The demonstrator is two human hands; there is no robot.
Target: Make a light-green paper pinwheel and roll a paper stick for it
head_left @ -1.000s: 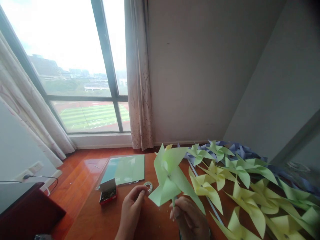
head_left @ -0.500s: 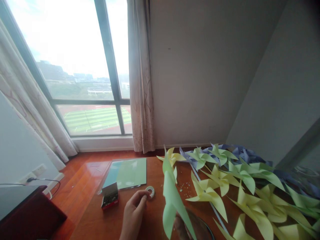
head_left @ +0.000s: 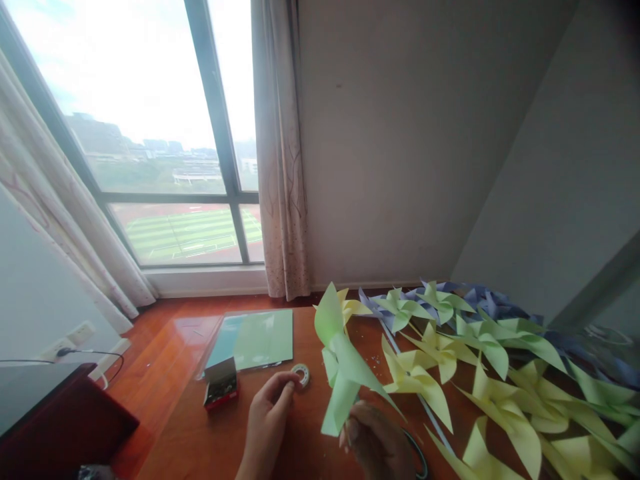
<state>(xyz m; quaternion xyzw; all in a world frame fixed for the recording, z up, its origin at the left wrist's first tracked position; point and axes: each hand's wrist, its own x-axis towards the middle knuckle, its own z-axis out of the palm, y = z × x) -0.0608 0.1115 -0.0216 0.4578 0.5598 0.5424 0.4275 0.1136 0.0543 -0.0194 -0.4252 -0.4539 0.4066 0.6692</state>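
Note:
My left hand (head_left: 270, 413) reaches in from the bottom, its thumb and index finger pinched at the edge of a small white roll of tape (head_left: 301, 375). To the right, my right hand (head_left: 375, 437) is closed in shadow behind and below a light green paper pinwheel (head_left: 345, 370), holding it up off the table. The pinwheel's blades face partly sideways. What my right fingers grip beneath it is mostly hidden. A dark curved loop (head_left: 423, 457) shows beside my right hand; I cannot tell what it is.
A small red box (head_left: 223, 393) with its flap up holds small pieces. Behind it lie green and blue paper sheets (head_left: 260, 339). Several yellow pinwheels (head_left: 415, 380) and green ones (head_left: 487, 343) cover the right, with purple ones (head_left: 493, 303) farther back.
My right hand has turned the green pinwheel, so its blades show more broadly. The view has tipped down slightly. My left hand stays at the tape roll.

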